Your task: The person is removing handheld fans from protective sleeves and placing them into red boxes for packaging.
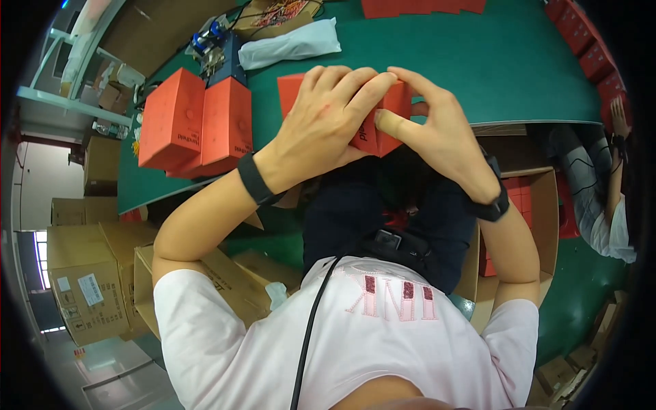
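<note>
A red carton (369, 141) with dark print is between my hands at the near edge of the green table. My left hand (326, 113) lies over its top and left part, fingers bent together and covering much of it. With the thumb on the near face and the fingers curled behind, my right hand (441, 130) grips the right end. Whether the carton's flap is closed is hidden by my fingers. Left of my left hand, several similar red cartons (171, 119) are grouped on the table.
A white wrapped pouch (290, 46) lies behind the cartons, beside a blue device (231, 63). More red boxes (424, 7) line the far edge. An open cardboard box (544, 205) holding red cartons stands at my right. At far right is another person's hand (620, 117).
</note>
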Demonstrator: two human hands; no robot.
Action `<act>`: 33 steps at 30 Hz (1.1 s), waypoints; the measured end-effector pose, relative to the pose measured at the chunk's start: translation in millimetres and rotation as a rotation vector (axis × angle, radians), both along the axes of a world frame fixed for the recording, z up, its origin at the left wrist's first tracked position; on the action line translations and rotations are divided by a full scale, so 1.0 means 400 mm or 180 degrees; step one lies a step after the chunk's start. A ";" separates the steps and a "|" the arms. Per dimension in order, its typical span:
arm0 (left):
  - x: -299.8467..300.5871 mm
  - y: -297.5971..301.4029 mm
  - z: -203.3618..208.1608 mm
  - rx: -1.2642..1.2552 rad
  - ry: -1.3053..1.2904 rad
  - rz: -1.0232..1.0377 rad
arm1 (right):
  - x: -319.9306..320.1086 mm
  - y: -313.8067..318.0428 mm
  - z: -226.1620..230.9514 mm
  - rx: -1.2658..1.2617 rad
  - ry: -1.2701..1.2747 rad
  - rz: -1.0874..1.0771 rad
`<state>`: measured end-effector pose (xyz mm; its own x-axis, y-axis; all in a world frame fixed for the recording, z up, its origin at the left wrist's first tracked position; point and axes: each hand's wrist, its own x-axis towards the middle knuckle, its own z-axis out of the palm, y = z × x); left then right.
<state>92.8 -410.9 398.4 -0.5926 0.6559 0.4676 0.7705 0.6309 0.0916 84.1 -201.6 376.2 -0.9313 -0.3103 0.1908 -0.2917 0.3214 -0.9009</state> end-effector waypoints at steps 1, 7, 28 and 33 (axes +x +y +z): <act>-0.013 0.001 -0.017 -0.0012 0.0021 0.0042 | -0.008 0.002 0.007 -0.0007 0.0025 -0.0036; -0.063 0.037 -0.050 0.0236 -0.0266 -0.0139 | -0.057 0.041 -0.008 0.0333 0.0086 0.0261; -0.171 0.027 -0.102 -0.0452 -0.1578 0.0025 | -0.219 0.094 -0.151 0.0331 -0.0590 0.0951; -0.169 0.015 -0.068 -0.0682 -0.2021 0.0272 | -0.192 0.102 -0.149 0.0500 -0.0157 0.0543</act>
<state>25.1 -404.8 371.3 -0.7634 0.6339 -0.1236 0.5551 0.7419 0.3761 7.4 -161.0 316.7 -0.8698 -0.4863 0.0834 -0.3108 0.4087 -0.8581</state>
